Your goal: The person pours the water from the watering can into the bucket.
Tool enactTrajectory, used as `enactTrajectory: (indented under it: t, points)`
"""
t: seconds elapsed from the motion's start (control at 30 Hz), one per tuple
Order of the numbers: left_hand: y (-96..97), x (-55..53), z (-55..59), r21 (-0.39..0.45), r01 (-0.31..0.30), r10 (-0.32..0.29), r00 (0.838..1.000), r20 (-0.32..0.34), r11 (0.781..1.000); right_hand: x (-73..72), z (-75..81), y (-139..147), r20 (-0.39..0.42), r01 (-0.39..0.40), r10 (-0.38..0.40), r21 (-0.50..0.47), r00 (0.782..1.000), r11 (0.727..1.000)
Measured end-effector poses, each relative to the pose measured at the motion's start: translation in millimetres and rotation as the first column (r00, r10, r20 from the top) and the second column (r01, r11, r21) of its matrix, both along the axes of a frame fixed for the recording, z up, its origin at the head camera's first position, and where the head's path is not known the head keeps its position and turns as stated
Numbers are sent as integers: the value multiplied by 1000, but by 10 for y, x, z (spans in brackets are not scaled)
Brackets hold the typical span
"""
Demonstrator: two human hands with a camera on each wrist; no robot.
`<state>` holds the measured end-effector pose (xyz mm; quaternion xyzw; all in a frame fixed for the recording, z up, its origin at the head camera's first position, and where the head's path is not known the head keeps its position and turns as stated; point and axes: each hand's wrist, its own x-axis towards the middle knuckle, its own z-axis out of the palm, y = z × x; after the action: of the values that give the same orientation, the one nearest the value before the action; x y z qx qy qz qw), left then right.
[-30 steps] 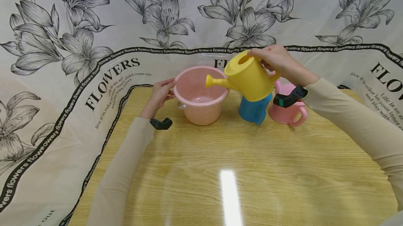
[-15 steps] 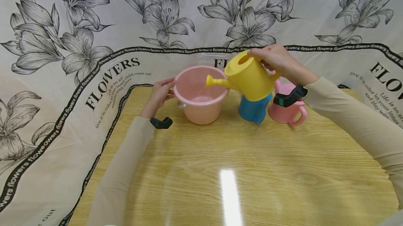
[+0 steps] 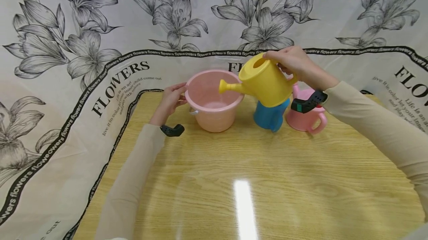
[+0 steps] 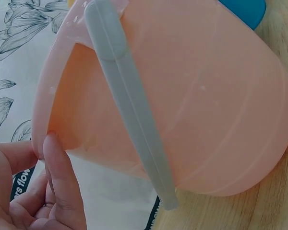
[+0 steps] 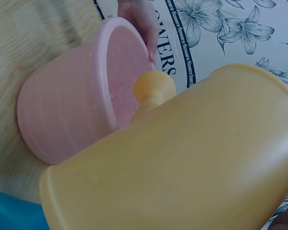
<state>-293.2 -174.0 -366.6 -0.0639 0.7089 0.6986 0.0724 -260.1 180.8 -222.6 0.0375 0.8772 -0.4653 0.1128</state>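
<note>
A pink bucket stands upright at the back of the table. My left hand pinches its rim at the left side; the left wrist view shows thumb and finger on the rim, beside the grey handle. My right hand grips the handle of a yellow watering can, held up and tilted left. Its spout reaches over the bucket's right rim, with the round head above the opening. In the right wrist view, droplets or wet marks show on the bucket's inner wall.
A blue watering can stands under the yellow one, partly hidden by it. To its right is a pink watering can, partly behind the right wrist strap. Flower-printed cloth rises behind the wooden table.
Both hands, the bucket and the yellow watering can hold nearly the same places. The whole view has shifted very slightly.
</note>
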Motion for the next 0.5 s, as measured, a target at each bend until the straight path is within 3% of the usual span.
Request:
enactTrajectory:
  t: [0.3, 0.5]
  points:
    - [11, -3, 27, -20, 3, -3, 1000, -4, 1000, -8, 2, -16, -10, -5, 5, 1, 1000, 1000]
    - [31, -56, 80, -92, 24, -22, 999, 26, 995, -16, 2, -29, -24, -9, 9, -18, 1000, 1000]
